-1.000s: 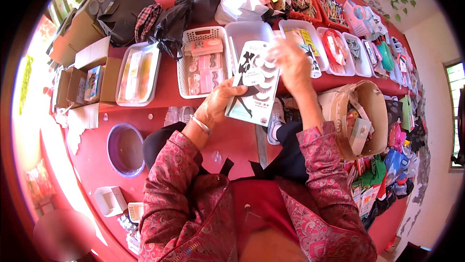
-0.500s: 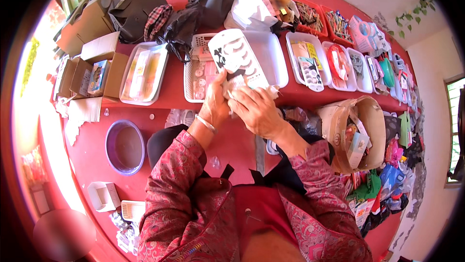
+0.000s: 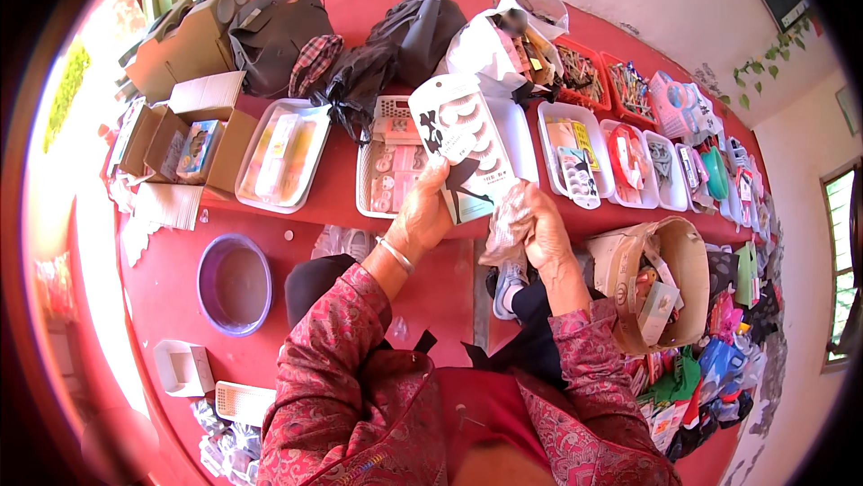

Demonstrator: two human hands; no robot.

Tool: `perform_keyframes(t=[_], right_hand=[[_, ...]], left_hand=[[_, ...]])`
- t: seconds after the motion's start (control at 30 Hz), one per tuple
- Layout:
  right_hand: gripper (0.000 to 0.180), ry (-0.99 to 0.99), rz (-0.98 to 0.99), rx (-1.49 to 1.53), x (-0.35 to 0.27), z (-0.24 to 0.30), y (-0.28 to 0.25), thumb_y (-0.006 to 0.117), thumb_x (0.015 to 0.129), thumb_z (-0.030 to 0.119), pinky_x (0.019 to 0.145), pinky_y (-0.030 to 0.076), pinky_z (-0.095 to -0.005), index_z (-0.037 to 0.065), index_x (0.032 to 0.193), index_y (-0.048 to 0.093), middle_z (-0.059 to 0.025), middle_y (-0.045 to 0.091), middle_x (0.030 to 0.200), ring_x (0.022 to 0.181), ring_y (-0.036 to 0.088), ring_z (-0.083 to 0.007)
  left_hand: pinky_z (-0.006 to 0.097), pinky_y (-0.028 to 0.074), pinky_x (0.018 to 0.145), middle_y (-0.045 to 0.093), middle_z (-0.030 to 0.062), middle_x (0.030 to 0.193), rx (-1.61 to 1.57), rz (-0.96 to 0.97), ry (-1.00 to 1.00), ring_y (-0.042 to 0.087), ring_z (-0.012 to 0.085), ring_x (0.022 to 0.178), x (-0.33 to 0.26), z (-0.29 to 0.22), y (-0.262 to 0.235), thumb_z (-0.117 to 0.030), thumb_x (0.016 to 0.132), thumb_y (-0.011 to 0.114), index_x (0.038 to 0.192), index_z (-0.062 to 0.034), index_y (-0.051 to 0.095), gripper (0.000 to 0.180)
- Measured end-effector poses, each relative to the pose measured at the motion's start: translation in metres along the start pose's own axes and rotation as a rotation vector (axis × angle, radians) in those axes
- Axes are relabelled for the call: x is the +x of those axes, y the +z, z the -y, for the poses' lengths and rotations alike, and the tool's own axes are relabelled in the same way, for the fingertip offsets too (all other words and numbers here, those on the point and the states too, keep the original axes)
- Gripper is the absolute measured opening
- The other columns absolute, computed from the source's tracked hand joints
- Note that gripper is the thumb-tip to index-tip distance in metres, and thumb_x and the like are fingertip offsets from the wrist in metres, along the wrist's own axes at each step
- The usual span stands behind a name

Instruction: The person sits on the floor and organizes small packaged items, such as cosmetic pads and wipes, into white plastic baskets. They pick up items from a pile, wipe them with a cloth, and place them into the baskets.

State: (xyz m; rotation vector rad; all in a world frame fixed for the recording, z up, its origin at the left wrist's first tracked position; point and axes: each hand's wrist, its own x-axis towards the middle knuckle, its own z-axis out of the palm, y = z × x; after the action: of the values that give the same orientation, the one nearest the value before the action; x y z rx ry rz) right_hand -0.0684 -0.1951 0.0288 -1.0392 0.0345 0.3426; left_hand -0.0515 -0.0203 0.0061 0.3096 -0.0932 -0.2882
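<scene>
while left hand (image 3: 421, 216) grips eyelash card (image 3: 463, 144) (right hand (image 3: 544, 239) clutching cloth (image 3: 508, 221)), red table (image 3: 333, 185) under white trays (image 3: 280, 158).

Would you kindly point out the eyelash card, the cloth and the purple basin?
eyelash card (image 3: 467, 140), head view, middle of the card.
cloth (image 3: 505, 221), head view, crumpled middle.
purple basin (image 3: 209, 257), head view, left rim.

Compared with a second ago, the card of false eyelashes (image 3: 466, 146) has passed from the right hand (image 3: 544, 236) to the left hand (image 3: 422, 216), which grips its lower edge and tilts it over the white trays. The right hand, raised beside the card a second ago, has dropped below it and now clutches a crumpled cloth (image 3: 505, 221).
</scene>
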Motion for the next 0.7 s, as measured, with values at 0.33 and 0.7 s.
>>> perform_keyframes(t=[0.33, 0.7], right_hand=[[0.009, -0.253, -0.210, -0.221, 0.004, -0.005, 0.004, 0.063, 0.078, 0.011, 0.051, 0.043, -0.0212, 0.003, 0.079, 0.059, -0.0031, 0.060, 0.067, 0.058, 0.055, -0.0074], [0.028, -0.343, -0.256, -0.792, 0.003, 0.000, -0.002, 0.065, 0.079, 0.025, 0.049, 0.042, -0.0263, -0.001, 0.071, 0.056, -0.0053, 0.055, 0.058, 0.053, 0.051, -0.0082]], left_hand=[[0.037, 0.043, 0.088, 0.051, 0.0072, 0.118, 0.398, -0.078, -0.035, 0.051, 0.0212, 0.106, -0.004, -0.007, 0.012, -0.016, 0.088, 0.049, 0.129, -0.0078, 0.035, 0.044], [0.037, 0.044, 0.091, 0.057, 0.0090, 0.107, 0.142, -0.132, 0.045, 0.055, 0.0210, 0.101, 0.003, -0.007, -0.019, -0.009, 0.088, 0.048, 0.101, 0.0004, 0.054, 0.017]])
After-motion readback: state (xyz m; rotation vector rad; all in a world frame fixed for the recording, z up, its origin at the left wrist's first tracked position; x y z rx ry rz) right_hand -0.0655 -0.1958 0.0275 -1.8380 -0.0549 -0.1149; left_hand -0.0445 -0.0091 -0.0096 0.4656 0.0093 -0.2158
